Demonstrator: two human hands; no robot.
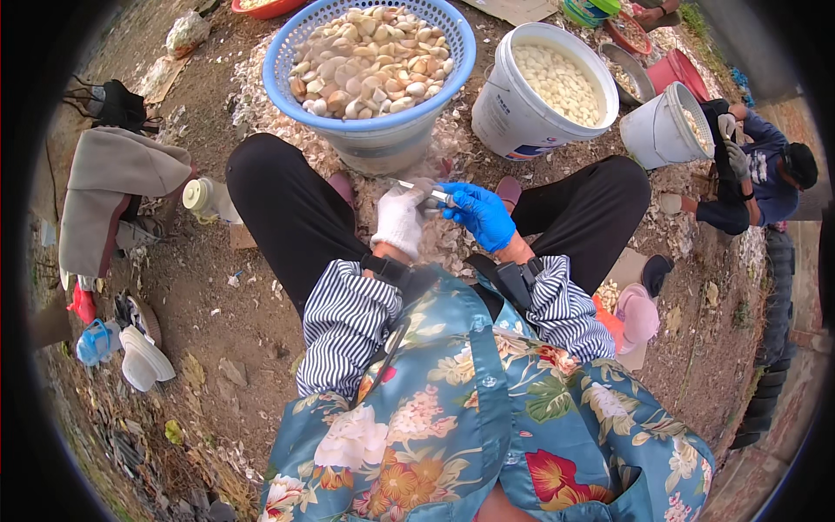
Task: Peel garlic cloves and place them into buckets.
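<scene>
Above the ground between my knees, my two hands are close together. My right hand [480,215], in a blue glove, grips a small knife [440,197] whose thin blade points left across the other hand's fingertips. My left hand [400,219] wears a white knit glove, its fingers curled closed; whatever they pinch is hidden. Just beyond stands a blue perforated basket [466,61] heaped with unpeeled garlic cloves [370,65], set on a pale container [383,150]. Right of it, a white bucket [497,109] is filled with peeled garlic cloves [557,83].
Garlic skins [252,96] litter the ground. Another white bucket [648,130] stands at right, near a seated person [770,178]. A draped grey cloth [122,174], a jug [204,198] and a white hat [143,358] are at left. A pink cap [637,315] lies near my right knee.
</scene>
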